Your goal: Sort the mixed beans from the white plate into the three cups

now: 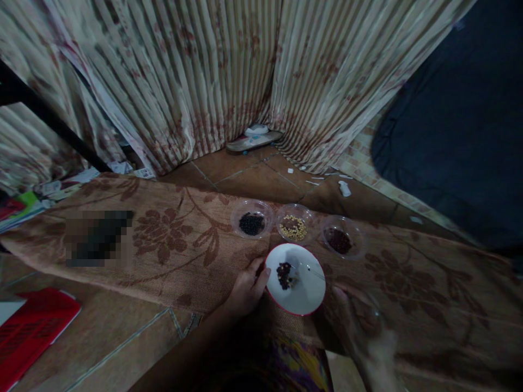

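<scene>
A white bowl with a red rim [307,293] stands on the cloth at the front of the table. In it lies a small heap of mixed dark and pale beans [285,276]. My left hand [248,288] grips the bowl's left rim, thumb on the edge. To the right of the bowl, my right hand [362,313] is smeared by motion, its fingers curled. A faint, blurred spoon [314,272] reaches from it across the bowl. Behind the bowl stand three clear plastic cups: one with black beans [251,224], one with yellow beans [293,228], one with dark red beans [338,240].
A brown floral cloth [171,272] covers the long table. A blurred-out dark object [100,238] lies at its left. Papers [57,188] are piled at the far left. Beyond the table are striped curtains [229,81], a skateboard [254,141] and white scraps [344,188] on the tiled floor.
</scene>
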Demonstrator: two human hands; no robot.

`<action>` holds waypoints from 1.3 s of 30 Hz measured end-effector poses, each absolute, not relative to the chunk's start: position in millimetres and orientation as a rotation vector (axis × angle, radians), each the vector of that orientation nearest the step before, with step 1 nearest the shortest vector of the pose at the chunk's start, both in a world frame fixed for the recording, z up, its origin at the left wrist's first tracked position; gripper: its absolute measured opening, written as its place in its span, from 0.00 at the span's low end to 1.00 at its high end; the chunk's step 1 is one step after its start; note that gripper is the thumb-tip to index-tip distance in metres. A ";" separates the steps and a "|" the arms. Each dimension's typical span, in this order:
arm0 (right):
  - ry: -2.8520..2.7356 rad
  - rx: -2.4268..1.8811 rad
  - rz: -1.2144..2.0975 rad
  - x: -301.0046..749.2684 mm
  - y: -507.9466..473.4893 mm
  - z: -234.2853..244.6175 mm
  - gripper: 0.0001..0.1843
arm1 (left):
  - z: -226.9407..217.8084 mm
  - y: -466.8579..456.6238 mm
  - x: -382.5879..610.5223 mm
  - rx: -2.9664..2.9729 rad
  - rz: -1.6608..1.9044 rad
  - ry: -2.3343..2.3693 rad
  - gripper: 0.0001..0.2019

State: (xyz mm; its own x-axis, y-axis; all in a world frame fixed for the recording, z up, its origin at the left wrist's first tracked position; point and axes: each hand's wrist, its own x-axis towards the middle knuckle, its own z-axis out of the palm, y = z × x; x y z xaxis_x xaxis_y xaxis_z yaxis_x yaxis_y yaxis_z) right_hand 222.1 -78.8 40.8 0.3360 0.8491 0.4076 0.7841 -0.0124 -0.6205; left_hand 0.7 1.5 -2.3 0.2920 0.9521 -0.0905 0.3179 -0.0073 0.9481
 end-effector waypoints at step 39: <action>-1.655 -1.701 0.398 198.5 -82.5 27.3 0.12 | -6.7 1.5 -0.6 1.571 0.753 1.186 0.18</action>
State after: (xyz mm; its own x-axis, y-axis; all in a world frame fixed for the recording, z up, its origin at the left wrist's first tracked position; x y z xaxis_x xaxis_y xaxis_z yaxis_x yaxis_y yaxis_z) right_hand 198.5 -82.5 27.3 0.1284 0.9576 0.2578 0.7359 0.0822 -0.6721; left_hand -0.6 1.5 -6.7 0.3285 0.9410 -0.0814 0.3268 -0.0324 0.9446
